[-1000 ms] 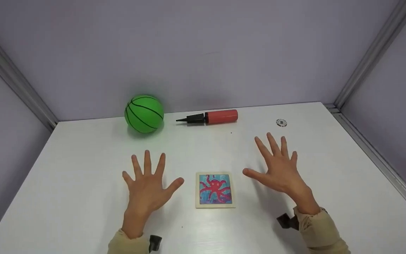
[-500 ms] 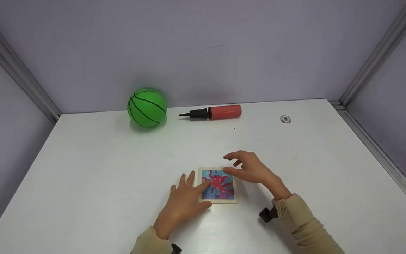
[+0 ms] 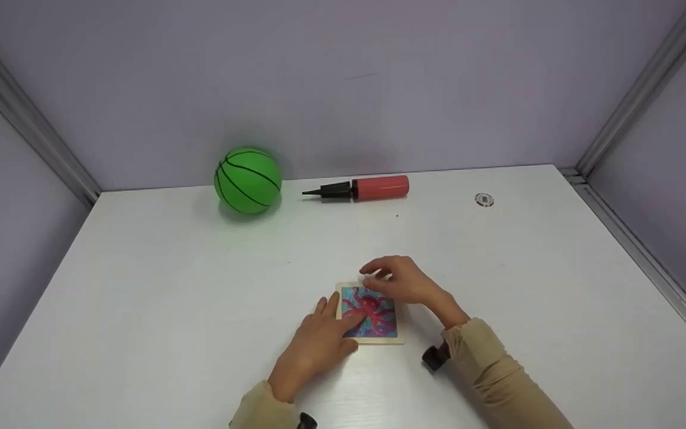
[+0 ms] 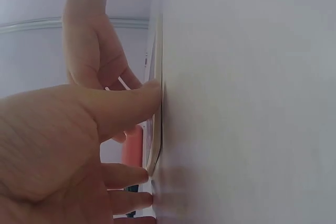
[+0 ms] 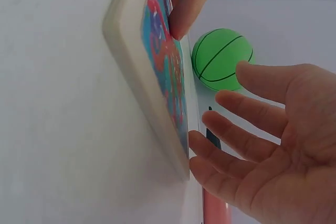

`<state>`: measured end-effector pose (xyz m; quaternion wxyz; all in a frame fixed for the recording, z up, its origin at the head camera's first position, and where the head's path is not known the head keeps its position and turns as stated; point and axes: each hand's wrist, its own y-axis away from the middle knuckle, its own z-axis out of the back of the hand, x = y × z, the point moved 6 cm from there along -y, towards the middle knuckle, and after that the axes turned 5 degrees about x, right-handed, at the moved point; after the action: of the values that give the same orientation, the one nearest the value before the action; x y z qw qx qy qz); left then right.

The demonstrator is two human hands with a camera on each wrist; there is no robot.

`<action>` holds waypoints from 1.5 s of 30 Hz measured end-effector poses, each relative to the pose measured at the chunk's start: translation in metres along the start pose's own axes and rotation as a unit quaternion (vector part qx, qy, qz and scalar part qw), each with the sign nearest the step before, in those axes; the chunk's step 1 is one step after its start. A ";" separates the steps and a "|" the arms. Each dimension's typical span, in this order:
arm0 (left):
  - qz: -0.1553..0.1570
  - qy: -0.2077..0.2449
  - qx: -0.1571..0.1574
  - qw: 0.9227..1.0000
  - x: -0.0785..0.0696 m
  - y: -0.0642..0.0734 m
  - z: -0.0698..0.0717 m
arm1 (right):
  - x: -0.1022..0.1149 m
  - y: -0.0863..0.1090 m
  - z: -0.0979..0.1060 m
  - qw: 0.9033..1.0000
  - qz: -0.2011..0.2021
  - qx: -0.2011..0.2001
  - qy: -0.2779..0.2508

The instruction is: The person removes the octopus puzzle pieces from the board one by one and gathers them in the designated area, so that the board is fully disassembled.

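A square wooden picture board with a red octopus on blue lies flat on the white table. My left hand rests at its left side: the index finger lies over the octopus, and the thumb is at the near edge. In the left wrist view the thumb reaches the board's pale side. Over the far edge hovers my right hand, its fingers loosely bent. Seen from the right wrist, the fingertips come right at the board's edge, with a gap between thumb and fingers.
A green ball with black lines stands at the back left. Right of it lies a hand pump with a red barrel and black nozzle. A black-and-white poker chip lies farther right. Grey walls enclose the back and sides.
Both hands, earlier spread apart above the table, have come in to the board. The left hand has moved right onto it; the right hand has moved left to its far edge.
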<state>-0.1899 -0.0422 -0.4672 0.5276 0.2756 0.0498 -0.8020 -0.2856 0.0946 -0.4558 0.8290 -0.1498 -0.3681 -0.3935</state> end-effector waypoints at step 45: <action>0.024 -0.063 -0.018 0.998 -0.002 -0.001 -0.003 | 0.007 -0.012 -0.017 0.998 0.035 0.032 0.037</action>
<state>-0.1895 -0.0391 -0.4687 0.5539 0.2164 0.0239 -0.8036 -0.2837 0.0742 -0.4628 0.8598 -0.1216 -0.3439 -0.3573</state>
